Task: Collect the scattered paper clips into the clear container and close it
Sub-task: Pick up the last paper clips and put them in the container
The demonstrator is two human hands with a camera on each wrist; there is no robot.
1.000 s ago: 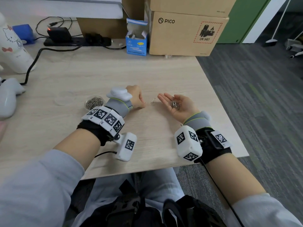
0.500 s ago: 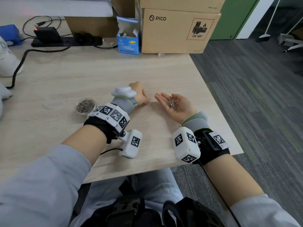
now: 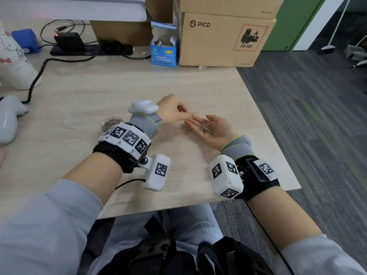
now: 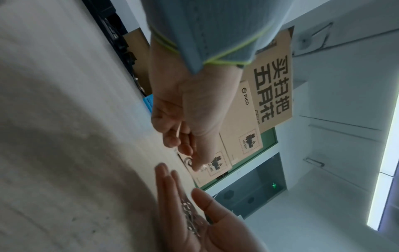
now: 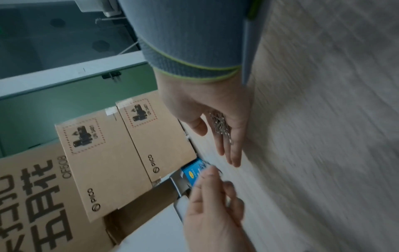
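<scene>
My left hand pinches one paper clip between thumb and forefinger, a little above the table and just left of my right fingertips. My right hand lies palm up with straight fingers, and a small heap of paper clips rests in its palm. The heap also shows in the right wrist view and the left wrist view. The clear round container, with several clips inside, stands on the table left of my left wrist, partly hidden by the wristband.
Cardboard boxes and a small blue box line the table's back edge. A black power strip and cable lie at the back left, white objects at the far left. The table's right edge drops to carpet.
My left hand picked a clip off the table and has lifted it toward my right fingertips. My right hand stays palm up with the heap. The head view shifted slightly.
</scene>
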